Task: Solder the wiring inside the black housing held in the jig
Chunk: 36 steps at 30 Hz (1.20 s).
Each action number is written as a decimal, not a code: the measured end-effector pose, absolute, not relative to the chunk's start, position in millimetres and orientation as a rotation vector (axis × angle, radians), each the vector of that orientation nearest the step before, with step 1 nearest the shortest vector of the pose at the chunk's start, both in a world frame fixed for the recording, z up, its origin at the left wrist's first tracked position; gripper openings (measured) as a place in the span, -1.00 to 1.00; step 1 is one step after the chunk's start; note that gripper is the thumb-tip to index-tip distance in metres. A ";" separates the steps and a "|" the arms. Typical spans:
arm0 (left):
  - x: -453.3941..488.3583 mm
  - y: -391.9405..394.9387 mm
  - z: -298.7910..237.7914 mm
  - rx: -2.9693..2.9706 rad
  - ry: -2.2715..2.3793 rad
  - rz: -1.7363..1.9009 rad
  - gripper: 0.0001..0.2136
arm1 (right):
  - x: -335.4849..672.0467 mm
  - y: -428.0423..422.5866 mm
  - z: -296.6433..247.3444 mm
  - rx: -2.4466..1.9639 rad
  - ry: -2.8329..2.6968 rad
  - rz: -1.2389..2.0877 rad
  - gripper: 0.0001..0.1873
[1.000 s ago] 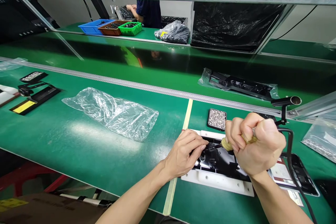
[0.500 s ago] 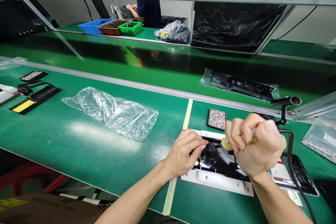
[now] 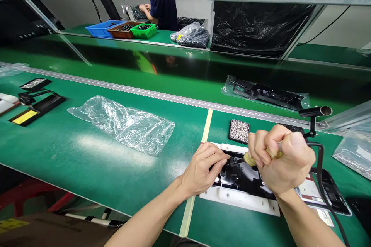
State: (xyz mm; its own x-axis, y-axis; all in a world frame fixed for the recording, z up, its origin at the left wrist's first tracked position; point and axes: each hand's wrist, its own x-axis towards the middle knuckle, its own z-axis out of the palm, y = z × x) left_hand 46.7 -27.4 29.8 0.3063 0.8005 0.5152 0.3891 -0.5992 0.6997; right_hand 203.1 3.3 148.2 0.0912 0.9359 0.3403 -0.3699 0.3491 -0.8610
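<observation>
My right hand (image 3: 284,162) is wrapped around a corded electric screwdriver (image 3: 249,159) with a yellowish front end. Its dark tip points left into a black plastic housing (image 3: 246,177), which lies in a white fixture (image 3: 243,200). At the housing's left end, my left hand (image 3: 204,166) has its fingers and thumb closed together on the part, close to the screwdriver's tip. My hands hide both ends of the housing. Behind it sits a small black tray (image 3: 239,130) of tiny metal pieces that look like screws.
Left of the fixture lies a clear plastic bag (image 3: 124,123). A bagged black part (image 3: 265,92) rests behind the metal rail. At right are a tube holder (image 3: 315,112), a bag of small metal pieces (image 3: 353,158) and a black-framed part (image 3: 330,191). Across the bench, a person (image 3: 164,13) works near bins (image 3: 106,29).
Both hands, the screwdriver and the housing hold nearly the same positions. The whole view has shifted only very slightly.
</observation>
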 end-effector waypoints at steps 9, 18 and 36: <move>46.6 -26.2 29.6 2.122 1.058 1.226 -0.81 | 203.6 3.0 150.0 -0.702 -1.052 1.090 -0.55; 46.6 -26.8 30.4 2.130 1.055 1.229 -0.80 | 203.4 4.3 149.1 -0.692 -1.038 1.108 -0.57; 47.7 -27.4 31.0 2.135 1.064 1.239 -0.81 | 204.2 3.1 148.0 -0.679 -1.056 1.110 -0.50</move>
State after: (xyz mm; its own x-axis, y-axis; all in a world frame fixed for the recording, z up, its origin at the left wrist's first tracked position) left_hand 47.7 -27.4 31.0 0.2994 0.7989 0.5217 0.3951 -0.6015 0.6943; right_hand 204.2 3.1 148.0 0.0767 0.9409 0.3299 -0.3770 0.3337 -0.8640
